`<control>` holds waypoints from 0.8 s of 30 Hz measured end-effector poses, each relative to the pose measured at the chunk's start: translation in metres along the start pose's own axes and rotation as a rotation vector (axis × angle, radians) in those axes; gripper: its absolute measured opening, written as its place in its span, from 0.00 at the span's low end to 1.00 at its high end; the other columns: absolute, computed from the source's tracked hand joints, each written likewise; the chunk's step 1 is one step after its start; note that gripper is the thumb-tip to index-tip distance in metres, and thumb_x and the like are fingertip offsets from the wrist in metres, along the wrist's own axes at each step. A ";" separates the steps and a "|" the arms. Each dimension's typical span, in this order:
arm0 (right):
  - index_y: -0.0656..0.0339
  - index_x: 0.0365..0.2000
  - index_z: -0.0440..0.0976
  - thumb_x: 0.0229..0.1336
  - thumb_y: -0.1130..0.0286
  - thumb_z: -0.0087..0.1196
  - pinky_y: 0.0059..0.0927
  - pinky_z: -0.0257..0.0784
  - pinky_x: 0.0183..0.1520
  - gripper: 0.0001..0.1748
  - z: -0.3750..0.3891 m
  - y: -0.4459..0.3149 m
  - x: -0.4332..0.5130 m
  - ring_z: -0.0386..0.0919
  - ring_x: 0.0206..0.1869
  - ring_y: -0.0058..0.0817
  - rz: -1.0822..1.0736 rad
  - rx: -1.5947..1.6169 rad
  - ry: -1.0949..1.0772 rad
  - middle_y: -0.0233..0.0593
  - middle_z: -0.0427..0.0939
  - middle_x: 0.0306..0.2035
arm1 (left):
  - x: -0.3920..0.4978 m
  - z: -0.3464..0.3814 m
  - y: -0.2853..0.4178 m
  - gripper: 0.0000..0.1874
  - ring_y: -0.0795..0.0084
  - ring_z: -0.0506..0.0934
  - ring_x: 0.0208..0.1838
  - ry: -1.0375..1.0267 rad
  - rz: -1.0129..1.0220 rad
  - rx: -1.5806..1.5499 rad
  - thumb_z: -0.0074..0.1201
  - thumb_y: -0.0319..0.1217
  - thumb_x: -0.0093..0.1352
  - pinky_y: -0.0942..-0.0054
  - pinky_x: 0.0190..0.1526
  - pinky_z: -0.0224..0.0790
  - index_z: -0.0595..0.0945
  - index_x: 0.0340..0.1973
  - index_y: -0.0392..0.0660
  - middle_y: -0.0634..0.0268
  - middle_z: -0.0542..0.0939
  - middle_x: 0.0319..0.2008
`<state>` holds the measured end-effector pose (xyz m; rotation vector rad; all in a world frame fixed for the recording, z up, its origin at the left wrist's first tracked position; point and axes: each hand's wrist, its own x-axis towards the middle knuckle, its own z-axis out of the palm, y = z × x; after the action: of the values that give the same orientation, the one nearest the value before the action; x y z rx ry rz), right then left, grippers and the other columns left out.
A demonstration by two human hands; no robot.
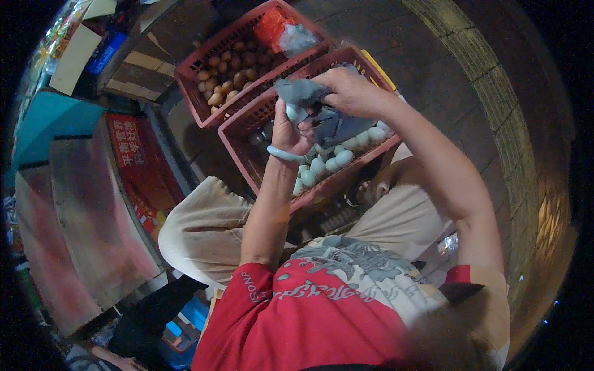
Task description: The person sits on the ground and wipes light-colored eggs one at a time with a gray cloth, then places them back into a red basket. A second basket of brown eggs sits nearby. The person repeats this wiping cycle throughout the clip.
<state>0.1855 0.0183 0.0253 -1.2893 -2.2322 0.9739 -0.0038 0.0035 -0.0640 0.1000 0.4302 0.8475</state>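
My left hand (293, 134), with a pale bangle (285, 154) at its wrist, grips a pale bluish egg (294, 112). From the other side, my right hand (355, 92) pinches a grey cloth (300, 91) that lies over the top of this egg. Both hands are above a red plastic crate (248, 178). Along its near side rest several pale blue-green eggs (318, 166). Behind my hands, bluish plastic-like material (345, 125) covers part of the crate's contents. My fingertips are partly hidden by the cloth.
Beyond stands a second red crate (197, 113) holding several brown eggs (239, 79), a red plastic bag (274, 28) and a clear bag (297, 39). Cardboard boxes (139, 69) and a red printed box (134, 157) are at the left. Another person's arm (113, 358) shows at lower left.
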 end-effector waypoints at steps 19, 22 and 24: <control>0.64 0.43 0.78 0.55 0.69 0.52 0.39 0.72 0.52 0.16 -0.023 0.000 -0.014 0.81 0.44 0.41 0.024 0.178 0.091 0.50 0.83 0.38 | 0.041 -0.062 -0.034 0.21 0.75 0.71 0.30 0.214 -0.087 0.592 0.56 0.54 0.68 0.72 0.29 0.66 0.80 0.40 0.50 0.70 0.77 0.35; 0.63 0.42 0.78 0.55 0.68 0.52 0.39 0.72 0.51 0.16 -0.025 0.002 -0.015 0.81 0.42 0.41 -0.002 0.132 0.113 0.48 0.83 0.37 | 0.049 -0.085 -0.023 0.21 0.76 0.75 0.36 0.239 -0.128 1.040 0.67 0.41 0.62 0.70 0.33 0.72 0.81 0.47 0.45 0.68 0.80 0.38; 0.63 0.41 0.78 0.54 0.66 0.52 0.40 0.73 0.49 0.16 -0.029 0.015 -0.015 0.81 0.40 0.41 -0.020 0.049 0.142 0.47 0.83 0.35 | 0.058 -0.096 0.005 0.22 0.72 0.80 0.39 0.150 -0.138 1.271 0.68 0.38 0.61 0.69 0.38 0.76 0.81 0.48 0.43 0.67 0.83 0.40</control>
<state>0.2200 0.0208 0.0346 -1.2705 -2.0976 0.8952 -0.0129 0.0423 -0.1695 1.1674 1.0548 0.3349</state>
